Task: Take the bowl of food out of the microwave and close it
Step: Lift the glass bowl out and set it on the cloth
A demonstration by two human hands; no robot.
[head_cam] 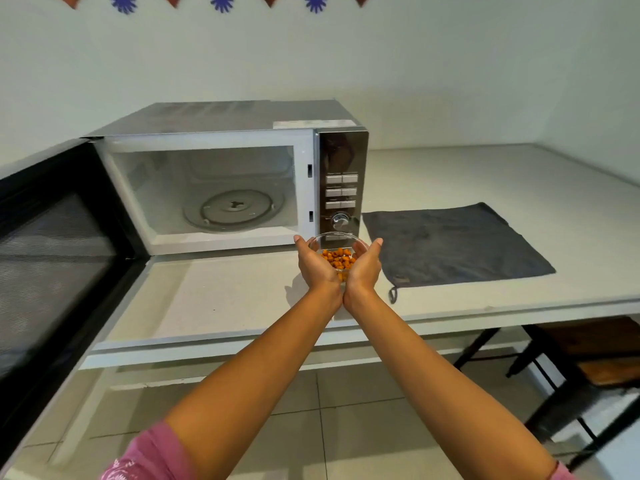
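while the one microwave [221,181] stands with its door [52,258] open, two hands, left hand [317,263] and right hand [363,266], cup one glass bowl [337,242] of orange food [338,259] between them, above the table [485,174] beside one grey cloth [450,244].

- No text can be read: the small labels above the buttons on the silver microwave's dark control panel [342,181] are blurred.
- The white sticker [313,124] on its top is illegible.

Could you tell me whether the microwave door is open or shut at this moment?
Open. The microwave door is swung wide to the left, exposing the empty cavity and bare turntable.
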